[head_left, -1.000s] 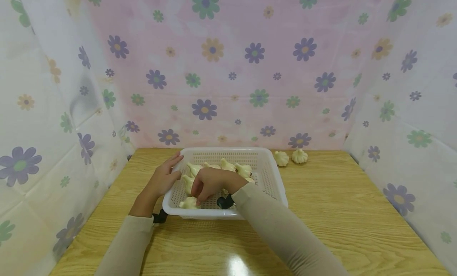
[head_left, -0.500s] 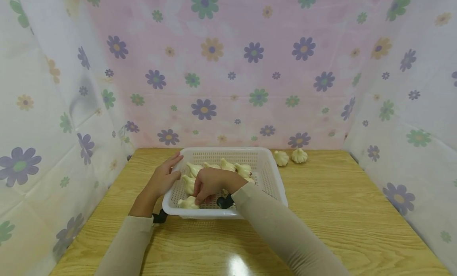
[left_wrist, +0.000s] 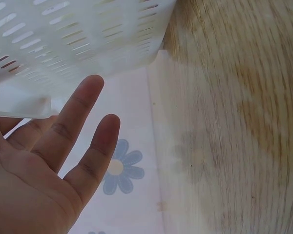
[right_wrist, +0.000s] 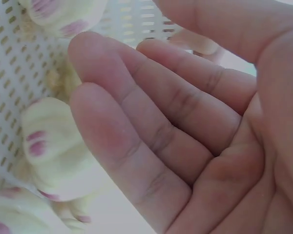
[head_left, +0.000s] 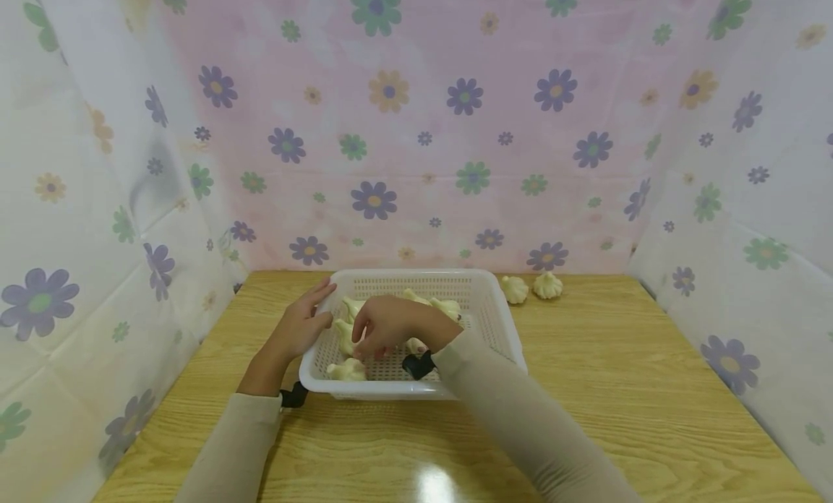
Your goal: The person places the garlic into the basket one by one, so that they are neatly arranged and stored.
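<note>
Over the inside of a white plastic basket (head_left: 410, 273), my right hand (head_left: 392, 321) hovers with loosely bent fingers. Its palm and fingers hold nothing in the right wrist view, where a cream garlic bulb (right_wrist: 58, 151) with purple streaks lies beside the fingertips. One garlic bulb (head_left: 347, 371) lies in the basket's near left corner, just below this hand; several more lie behind it, partly hidden. My left hand (head_left: 299, 326) rests at the basket's left rim, thumb and index finger over it. In the left wrist view two straight fingers (left_wrist: 90, 92) extend along the outer wall.
Two more garlic bulbs, one (head_left: 515, 290) by the basket's far right corner and another (head_left: 548, 285) to its right, lie on the wooden table (head_left: 618, 387). Flower-patterned cloth (head_left: 449, 149) encloses the back and sides.
My right fingers have come off the near left garlic bulb and risen slightly away from it. That bulb stays in the corner. The left hand keeps its place at the rim.
</note>
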Demonstrator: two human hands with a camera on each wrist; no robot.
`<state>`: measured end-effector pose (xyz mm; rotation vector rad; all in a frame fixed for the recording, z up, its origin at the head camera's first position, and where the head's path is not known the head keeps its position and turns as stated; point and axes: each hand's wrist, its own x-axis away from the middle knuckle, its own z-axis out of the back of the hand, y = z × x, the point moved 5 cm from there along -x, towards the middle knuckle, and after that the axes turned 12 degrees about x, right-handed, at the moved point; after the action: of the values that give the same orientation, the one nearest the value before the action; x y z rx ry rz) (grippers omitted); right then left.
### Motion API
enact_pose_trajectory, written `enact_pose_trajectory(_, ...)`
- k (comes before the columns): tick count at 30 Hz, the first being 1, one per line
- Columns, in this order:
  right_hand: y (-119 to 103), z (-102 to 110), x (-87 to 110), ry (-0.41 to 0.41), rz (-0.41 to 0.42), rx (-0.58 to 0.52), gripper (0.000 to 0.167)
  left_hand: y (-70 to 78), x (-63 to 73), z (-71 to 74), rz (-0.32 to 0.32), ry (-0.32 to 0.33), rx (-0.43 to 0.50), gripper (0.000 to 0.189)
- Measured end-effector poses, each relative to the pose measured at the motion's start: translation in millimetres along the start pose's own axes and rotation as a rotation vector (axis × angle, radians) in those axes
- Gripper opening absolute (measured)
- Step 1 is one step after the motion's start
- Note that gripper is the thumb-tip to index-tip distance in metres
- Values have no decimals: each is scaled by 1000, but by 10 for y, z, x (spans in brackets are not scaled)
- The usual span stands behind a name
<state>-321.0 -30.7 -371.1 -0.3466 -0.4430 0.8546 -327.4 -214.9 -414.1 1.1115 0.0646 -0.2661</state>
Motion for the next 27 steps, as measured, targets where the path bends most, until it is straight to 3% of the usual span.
enact_pose_trajectory(6, -23, 179, 145, 45, 54, 9, 40, -4, 3, 3, 0, -4, 1, 72)
enact_pose_trajectory(10, 31, 332, 273, 105, 56, 82, 35, -6, 3, 6, 5, 1, 8, 71)
enact_pose_trajectory(17, 246, 589, 550, 194, 21, 88, 34, -5, -8, 10, 2, -5, 20, 70)
enact_pose_trajectory(20, 357, 710, 677, 281, 18, 108, 31, -7, -12, 12, 4, -3, 27, 70)
enact_pose_trajectory(27, 716, 946, 995, 526, -54, 19, 31, -11, -21, 11, 5, -1, 27, 71)
